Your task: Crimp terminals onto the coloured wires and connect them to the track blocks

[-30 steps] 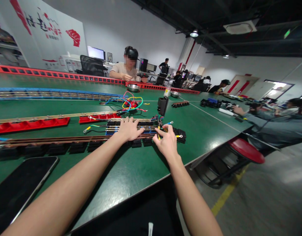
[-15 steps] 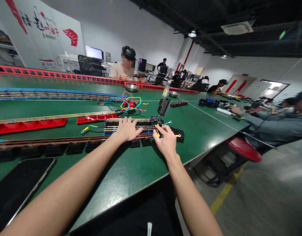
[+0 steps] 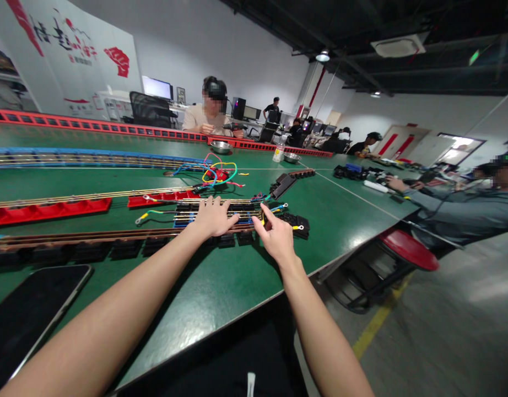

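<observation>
My left hand (image 3: 214,216) lies with spread fingers on a blue and black rail assembly (image 3: 185,216) that carries long metal strips. At the assembly's right end is my right hand (image 3: 277,232), its index finger stretched out and its thumb apart, touching near the strip ends. Whether anything small lies under its fingertips is hidden. Just beyond, a black rectangular cover (image 3: 282,186) leans at a tilt. Wires with ring terminals stick out around the assembly, one with a yellow sleeve (image 3: 295,227) right of my right hand.
Red trays (image 3: 84,209) and a blue rail (image 3: 72,157) stretch leftward. A phone (image 3: 34,309) lies at the near left. Beyond are a red wired part (image 3: 217,176), a metal bowl (image 3: 221,147) and a bottle (image 3: 278,151). People sit across and at the right; a red stool (image 3: 409,249) stands there.
The black cover has tipped over to the right, lower than before. My right hand has shifted slightly left, its index finger now straighter. My left hand stays in place.
</observation>
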Motion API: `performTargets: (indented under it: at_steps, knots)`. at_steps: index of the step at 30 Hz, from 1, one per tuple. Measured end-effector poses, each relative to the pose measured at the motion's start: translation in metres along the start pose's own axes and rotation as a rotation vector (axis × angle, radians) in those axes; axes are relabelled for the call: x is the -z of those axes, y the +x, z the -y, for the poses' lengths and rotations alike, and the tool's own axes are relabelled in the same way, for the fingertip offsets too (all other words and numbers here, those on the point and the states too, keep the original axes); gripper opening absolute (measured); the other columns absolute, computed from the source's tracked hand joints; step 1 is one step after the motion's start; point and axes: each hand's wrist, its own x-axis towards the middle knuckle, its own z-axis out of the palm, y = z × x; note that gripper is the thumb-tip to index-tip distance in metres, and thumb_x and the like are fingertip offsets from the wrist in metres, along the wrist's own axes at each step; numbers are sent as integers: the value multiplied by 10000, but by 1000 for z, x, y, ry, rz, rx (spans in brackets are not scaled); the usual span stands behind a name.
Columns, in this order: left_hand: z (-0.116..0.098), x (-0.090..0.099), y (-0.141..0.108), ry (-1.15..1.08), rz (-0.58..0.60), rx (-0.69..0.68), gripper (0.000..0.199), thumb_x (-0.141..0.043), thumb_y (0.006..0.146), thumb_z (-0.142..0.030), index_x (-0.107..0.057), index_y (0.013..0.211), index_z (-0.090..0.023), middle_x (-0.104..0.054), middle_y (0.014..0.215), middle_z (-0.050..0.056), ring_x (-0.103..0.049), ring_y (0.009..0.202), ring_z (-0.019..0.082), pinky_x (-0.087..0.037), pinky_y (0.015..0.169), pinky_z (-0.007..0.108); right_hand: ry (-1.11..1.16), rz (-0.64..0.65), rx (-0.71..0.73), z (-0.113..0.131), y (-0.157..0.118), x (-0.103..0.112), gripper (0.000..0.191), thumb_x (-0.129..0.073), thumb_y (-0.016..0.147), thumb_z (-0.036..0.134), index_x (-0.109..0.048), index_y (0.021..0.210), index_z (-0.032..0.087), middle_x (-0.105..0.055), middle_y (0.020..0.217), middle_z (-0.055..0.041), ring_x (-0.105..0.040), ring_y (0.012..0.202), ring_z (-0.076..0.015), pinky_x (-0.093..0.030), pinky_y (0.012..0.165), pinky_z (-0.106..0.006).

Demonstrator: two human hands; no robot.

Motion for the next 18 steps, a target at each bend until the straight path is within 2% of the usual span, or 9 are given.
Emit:
performTargets:
  at_steps: [9,14,18]
  knots:
    - [0,-1,1,-2,-3,0,717,-290,923,-617,-444,1440,-145,-436,1464,212,-372,1362,401,-279,1093,553,273,-4,-175,2,0,5,521,-314,978,496,-601,1280,182,-640,663,-32,-604,614,-202,-424,630,-295]
    - [0,-3,2,-6,-1,-2,725,-275,918,-625,-440,1442,-152,-430,1470,207,-373,1359,402,-273,1092,555,580,27,-255,-1,1,4,555,-277,976,546,-551,1300,189,-452,471,58,-503,455,-165,-409,527,-274]
    - [1,-3,2,3,-13,-9,718,-263,919,-623,-448,1433,-158,-461,1444,200,-390,1343,396,-292,1080,549,745,8,-320,-2,2,1,535,-292,950,611,-555,1172,201,-404,449,91,-406,387,-113,-340,438,-216]
